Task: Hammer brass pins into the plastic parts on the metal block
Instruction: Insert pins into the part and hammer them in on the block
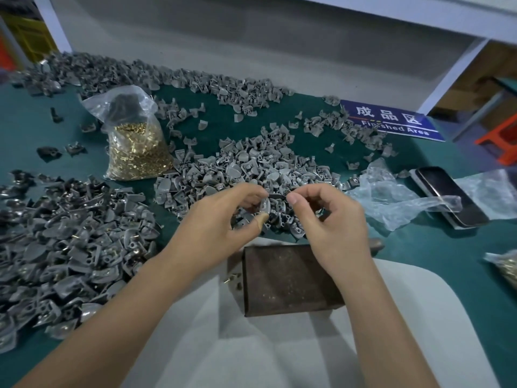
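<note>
My right hand [330, 217] covers the far right corner of the metal block [288, 281], and something dark pokes out behind that wrist at 3 o'clock; I cannot tell what it is. My right thumb and forefinger are pinched together, but whatever sits between them is too small to make out. My left hand [221, 219] is closed on one grey plastic part [264, 205], thumb under it, fingers over the top, so only its curved edge shows. Both hands are just above the near edge of the middle heap [251, 169].

The part is matt grey, shaped like a small rounded shell with a short tube moulded on. The block lies at 6 o'clock from my hands, a dark brown rectangular slab with a pitted, speckled top, resting on a smooth white pad [391, 317]. A loose brass pin [228, 280] and a stray grey bit lie at its left side.

More grey parts spread at 9 o'clock in a left heap [70, 247], some showing brass pins, and along the far edge at 12. A clear bag [137, 147] of shiny brass pins slumps at 11 o'clock on the green mat [419, 247]. At 2 o'clock, crumpled clear film [391, 197] overlaps a glossy dark phone [447, 191]. A blue sign [391, 121], partly buried by parts, lies beyond. At 4 o'clock another bag is cut off by the frame.
</note>
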`<state>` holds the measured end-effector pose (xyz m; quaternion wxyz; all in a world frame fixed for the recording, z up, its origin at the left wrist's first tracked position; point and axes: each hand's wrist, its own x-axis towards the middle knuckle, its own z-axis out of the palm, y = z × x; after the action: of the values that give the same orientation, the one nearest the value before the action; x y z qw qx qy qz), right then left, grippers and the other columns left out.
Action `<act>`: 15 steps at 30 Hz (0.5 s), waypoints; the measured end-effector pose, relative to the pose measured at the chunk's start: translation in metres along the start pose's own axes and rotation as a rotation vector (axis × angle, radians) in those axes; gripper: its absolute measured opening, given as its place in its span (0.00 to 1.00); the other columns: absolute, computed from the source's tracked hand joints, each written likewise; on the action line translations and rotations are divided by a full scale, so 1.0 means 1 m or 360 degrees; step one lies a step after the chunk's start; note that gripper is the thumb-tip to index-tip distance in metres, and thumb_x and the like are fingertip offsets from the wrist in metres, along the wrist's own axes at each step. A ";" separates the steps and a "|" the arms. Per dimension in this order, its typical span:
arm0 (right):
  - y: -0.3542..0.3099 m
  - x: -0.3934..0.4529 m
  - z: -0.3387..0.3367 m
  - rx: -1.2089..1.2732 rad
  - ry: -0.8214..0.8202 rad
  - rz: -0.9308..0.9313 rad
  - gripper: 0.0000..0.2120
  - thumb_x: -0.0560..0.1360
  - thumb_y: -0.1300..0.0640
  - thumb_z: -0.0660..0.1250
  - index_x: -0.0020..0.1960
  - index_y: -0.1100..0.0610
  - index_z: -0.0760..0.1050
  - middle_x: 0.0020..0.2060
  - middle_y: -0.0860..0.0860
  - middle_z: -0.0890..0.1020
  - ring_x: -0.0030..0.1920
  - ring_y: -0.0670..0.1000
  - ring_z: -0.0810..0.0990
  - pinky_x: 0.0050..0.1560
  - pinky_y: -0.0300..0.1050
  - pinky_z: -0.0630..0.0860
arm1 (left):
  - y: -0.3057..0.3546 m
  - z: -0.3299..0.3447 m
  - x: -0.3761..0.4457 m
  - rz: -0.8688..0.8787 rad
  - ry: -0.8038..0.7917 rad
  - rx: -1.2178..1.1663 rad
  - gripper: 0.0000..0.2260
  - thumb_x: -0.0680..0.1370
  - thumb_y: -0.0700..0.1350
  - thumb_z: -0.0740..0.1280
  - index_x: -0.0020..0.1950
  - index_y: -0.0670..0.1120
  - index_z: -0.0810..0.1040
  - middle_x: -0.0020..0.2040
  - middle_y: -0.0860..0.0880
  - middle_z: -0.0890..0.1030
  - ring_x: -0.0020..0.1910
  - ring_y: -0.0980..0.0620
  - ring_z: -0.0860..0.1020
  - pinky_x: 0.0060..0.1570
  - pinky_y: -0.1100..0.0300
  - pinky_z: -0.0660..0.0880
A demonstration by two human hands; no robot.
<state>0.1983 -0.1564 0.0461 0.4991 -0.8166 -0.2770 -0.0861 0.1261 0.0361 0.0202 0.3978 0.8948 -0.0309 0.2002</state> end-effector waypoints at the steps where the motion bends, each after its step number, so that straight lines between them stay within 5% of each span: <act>1: -0.001 0.000 0.000 0.0036 -0.0018 -0.0014 0.02 0.79 0.52 0.72 0.48 0.46 0.81 0.41 0.41 0.83 0.43 0.46 0.82 0.43 0.35 0.76 | 0.003 0.002 -0.001 -0.0009 0.0054 -0.0077 0.14 0.77 0.54 0.70 0.61 0.61 0.75 0.53 0.64 0.81 0.56 0.65 0.79 0.55 0.69 0.75; 5: -0.002 -0.001 0.001 0.0227 -0.0172 0.0003 0.03 0.80 0.55 0.72 0.48 0.48 0.81 0.40 0.44 0.83 0.41 0.49 0.83 0.39 0.44 0.80 | 0.014 0.011 -0.003 -0.0071 0.0209 -0.0459 0.12 0.76 0.47 0.73 0.58 0.55 0.78 0.47 0.57 0.81 0.49 0.53 0.81 0.48 0.67 0.76; 10: -0.002 -0.004 0.007 0.0349 -0.0234 0.0045 0.04 0.80 0.58 0.72 0.49 0.48 0.82 0.40 0.45 0.83 0.41 0.51 0.84 0.39 0.48 0.81 | 0.013 0.016 -0.004 -0.0144 0.0186 -0.0732 0.12 0.76 0.45 0.74 0.58 0.53 0.78 0.42 0.51 0.80 0.42 0.52 0.81 0.45 0.61 0.78; 15: 0.000 -0.003 0.010 0.0344 -0.0236 0.0062 0.06 0.79 0.59 0.72 0.49 0.49 0.83 0.40 0.42 0.84 0.44 0.50 0.84 0.42 0.48 0.81 | 0.006 0.018 -0.003 -0.0123 0.0109 -0.0786 0.13 0.77 0.50 0.73 0.60 0.53 0.77 0.45 0.52 0.81 0.47 0.50 0.82 0.50 0.59 0.79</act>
<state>0.1942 -0.1489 0.0404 0.5639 -0.7674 -0.3048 0.0145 0.1283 0.0184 0.0124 0.6125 0.7637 -0.0310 0.2014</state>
